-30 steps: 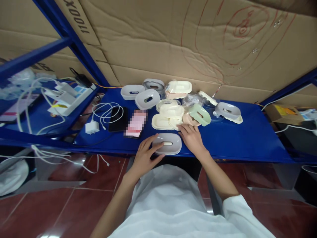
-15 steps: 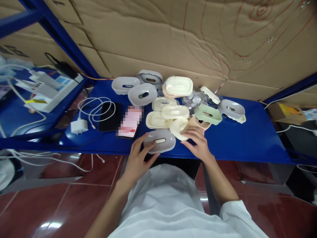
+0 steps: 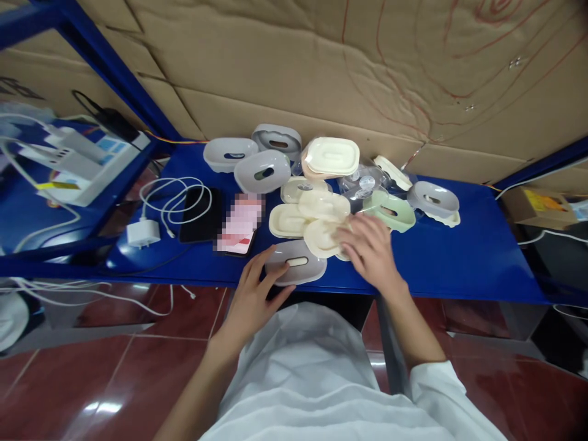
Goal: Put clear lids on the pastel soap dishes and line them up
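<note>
Soap-dish parts are crowding the middle of the blue shelf (image 3: 459,257) in the head view. I am seeing the left hand (image 3: 255,294) lying with spread fingers on the grey dish (image 3: 296,269) at the near edge, pinning it flat rather than clasping it. The right hand (image 3: 370,251) is reaching over the cream tray (image 3: 321,237) just beside it; whether its fingers are closing on it I cannot tell. A phone (image 3: 201,214) is lying left of centre.
</note>
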The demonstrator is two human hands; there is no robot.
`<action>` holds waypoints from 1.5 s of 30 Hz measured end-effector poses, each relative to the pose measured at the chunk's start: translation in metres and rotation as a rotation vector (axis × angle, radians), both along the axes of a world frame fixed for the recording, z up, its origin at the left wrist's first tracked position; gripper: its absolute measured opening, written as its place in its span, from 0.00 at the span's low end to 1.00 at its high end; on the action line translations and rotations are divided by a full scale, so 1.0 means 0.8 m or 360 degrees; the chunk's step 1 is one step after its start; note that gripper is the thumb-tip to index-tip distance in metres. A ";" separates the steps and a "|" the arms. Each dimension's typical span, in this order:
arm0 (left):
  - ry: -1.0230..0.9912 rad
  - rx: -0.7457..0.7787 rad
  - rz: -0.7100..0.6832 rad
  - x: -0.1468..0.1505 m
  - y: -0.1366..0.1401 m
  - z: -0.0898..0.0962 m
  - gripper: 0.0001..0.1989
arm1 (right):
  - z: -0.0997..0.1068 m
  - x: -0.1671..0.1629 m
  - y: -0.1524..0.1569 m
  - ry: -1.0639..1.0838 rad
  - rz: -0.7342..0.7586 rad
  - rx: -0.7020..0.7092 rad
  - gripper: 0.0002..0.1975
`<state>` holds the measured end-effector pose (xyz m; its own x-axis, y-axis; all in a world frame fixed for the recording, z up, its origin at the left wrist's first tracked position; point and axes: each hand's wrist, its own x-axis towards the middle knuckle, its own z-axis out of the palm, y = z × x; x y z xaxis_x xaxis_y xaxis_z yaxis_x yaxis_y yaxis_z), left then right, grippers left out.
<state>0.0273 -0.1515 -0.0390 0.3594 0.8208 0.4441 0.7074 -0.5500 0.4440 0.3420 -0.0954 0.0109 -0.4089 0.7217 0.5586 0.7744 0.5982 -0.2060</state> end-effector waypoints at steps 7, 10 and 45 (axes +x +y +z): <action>-0.0056 -0.0063 -0.0310 0.002 -0.008 0.003 0.19 | 0.004 0.037 0.062 -0.0285 -0.0404 -0.0036 0.22; -0.0105 -0.0071 -0.0428 0.011 -0.008 0.006 0.18 | 0.004 0.027 0.056 -0.0240 -0.0403 0.0148 0.19; -0.0211 -0.0293 -0.0280 0.028 -0.004 -0.001 0.47 | -0.029 -0.072 -0.119 -0.0159 0.0012 -0.0057 0.11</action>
